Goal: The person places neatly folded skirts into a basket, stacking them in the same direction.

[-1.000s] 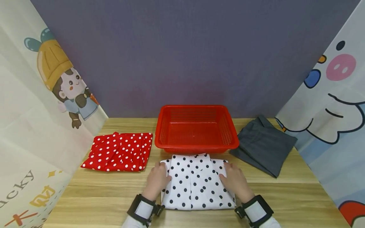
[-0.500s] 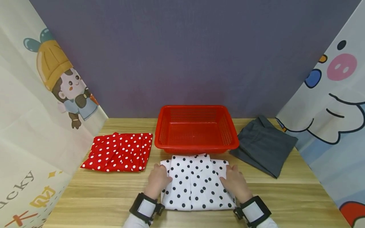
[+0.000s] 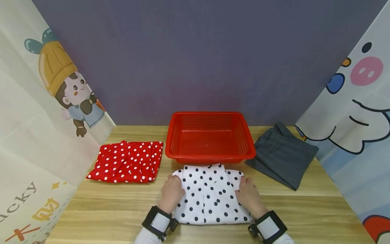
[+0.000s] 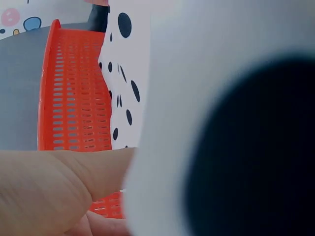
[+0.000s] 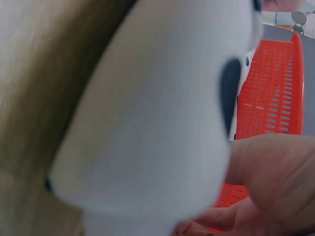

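A folded white cloth with black dots (image 3: 210, 200) lies at the front middle of the table, in front of the red basket. On its left side my left hand (image 3: 172, 193) grips the edge; in the left wrist view the thumb (image 4: 106, 169) lies over the cloth and fingers show below. My right hand (image 3: 248, 195) holds the opposite side the same way, its thumb (image 5: 246, 157) on the cloth in the right wrist view. Blurred white fabric fills much of both wrist views and hides most of the fingertips.
The red plastic basket (image 3: 210, 160) stands just behind the white cloth. Left of it lies a folded red cloth with white dots (image 3: 131, 162), and to the right a folded dark grey cloth (image 3: 283, 159). A grey panel (image 3: 207, 61) rises behind the wooden table (image 3: 115, 210).
Both hands have shifted slightly inward, with their thumbs now less visible from above. The cloth's left edge is drawn in a little. Basket and other cloths stay put.
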Tool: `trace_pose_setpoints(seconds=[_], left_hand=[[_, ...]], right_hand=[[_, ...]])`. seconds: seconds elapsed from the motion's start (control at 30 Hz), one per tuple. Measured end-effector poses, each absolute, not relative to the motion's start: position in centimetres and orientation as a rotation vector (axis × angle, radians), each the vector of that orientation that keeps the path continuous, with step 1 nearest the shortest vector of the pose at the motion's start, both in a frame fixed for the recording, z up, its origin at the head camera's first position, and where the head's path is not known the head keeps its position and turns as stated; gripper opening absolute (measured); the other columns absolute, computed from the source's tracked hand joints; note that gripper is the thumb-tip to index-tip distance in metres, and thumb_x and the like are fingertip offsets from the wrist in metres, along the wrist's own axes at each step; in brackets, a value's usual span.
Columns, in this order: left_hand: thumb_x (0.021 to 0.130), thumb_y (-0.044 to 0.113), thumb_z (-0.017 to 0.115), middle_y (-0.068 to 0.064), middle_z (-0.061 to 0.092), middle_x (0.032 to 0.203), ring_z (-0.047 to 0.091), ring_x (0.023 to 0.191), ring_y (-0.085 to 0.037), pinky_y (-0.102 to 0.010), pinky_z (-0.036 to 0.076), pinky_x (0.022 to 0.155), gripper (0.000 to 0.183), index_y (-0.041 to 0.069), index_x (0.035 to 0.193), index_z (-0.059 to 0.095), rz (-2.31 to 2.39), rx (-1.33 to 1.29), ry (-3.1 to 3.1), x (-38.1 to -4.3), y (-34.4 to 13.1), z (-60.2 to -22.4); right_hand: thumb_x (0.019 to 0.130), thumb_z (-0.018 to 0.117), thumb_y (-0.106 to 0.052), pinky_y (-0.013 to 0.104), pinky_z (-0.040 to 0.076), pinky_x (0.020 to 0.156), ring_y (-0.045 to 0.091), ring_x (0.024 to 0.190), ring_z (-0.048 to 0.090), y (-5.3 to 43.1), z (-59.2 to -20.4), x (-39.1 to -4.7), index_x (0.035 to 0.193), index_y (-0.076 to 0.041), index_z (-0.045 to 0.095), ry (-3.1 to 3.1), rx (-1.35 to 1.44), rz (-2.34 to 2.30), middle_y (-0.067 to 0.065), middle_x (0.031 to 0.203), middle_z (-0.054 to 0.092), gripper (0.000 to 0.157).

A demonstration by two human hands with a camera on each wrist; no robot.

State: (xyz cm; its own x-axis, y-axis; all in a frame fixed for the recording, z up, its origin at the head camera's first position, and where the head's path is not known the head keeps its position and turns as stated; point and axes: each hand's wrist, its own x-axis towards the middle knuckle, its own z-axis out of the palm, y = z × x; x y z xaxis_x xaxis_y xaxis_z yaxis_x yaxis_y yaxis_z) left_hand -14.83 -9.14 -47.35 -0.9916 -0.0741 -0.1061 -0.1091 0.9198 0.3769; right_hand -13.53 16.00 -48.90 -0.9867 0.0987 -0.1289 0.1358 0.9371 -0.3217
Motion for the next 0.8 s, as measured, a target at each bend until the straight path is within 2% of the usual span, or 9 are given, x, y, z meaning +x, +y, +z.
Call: trace_pose_setpoints(seconds=[0.27, 0.5, 0.8], left_hand=[[0.070, 0.007, 0.073, -0.016, 0.052, 0.075, 0.051, 0.057, -0.023, -0.030, 0.046, 0.050, 0.031, -0.009, 0.091, 0.058, 0.602, -0.155, 2.968, -14.99, -9.09, -47.44], [0.070, 0.006, 0.069, -0.010, 0.052, 0.066, 0.049, 0.052, -0.020, -0.028, 0.040, 0.046, 0.022, -0.005, 0.086, 0.058, 0.646, -0.164, 2.962, -14.90, -9.06, -47.63], [0.071, 0.004, 0.065, -0.008, 0.051, 0.063, 0.049, 0.048, -0.018, -0.027, 0.038, 0.044, 0.021, -0.003, 0.090, 0.057, 0.751, -0.135, 2.914, -14.99, -9.62, -47.83]], right_hand=[[0.086, 0.055, -0.004, 0.037, 0.050, 0.062, 0.026, 0.069, 0.051, 15.50, -48.92, -13.65, 0.124, 0.012, 0.038, 2.890, 0.183, -0.536, 0.026, 0.102, 0.048, 0.044], [0.091, 0.046, -0.001, 0.041, 0.051, 0.069, 0.029, 0.076, 0.057, 15.40, -49.08, -13.50, 0.124, 0.014, 0.038, 2.915, 0.102, -0.507, 0.025, 0.102, 0.052, 0.037], [0.091, 0.045, -0.003, 0.039, 0.050, 0.065, 0.027, 0.074, 0.057, 15.67, -48.95, -13.41, 0.124, 0.012, 0.041, 2.944, 0.101, -0.565, 0.022, 0.101, 0.054, 0.036]])
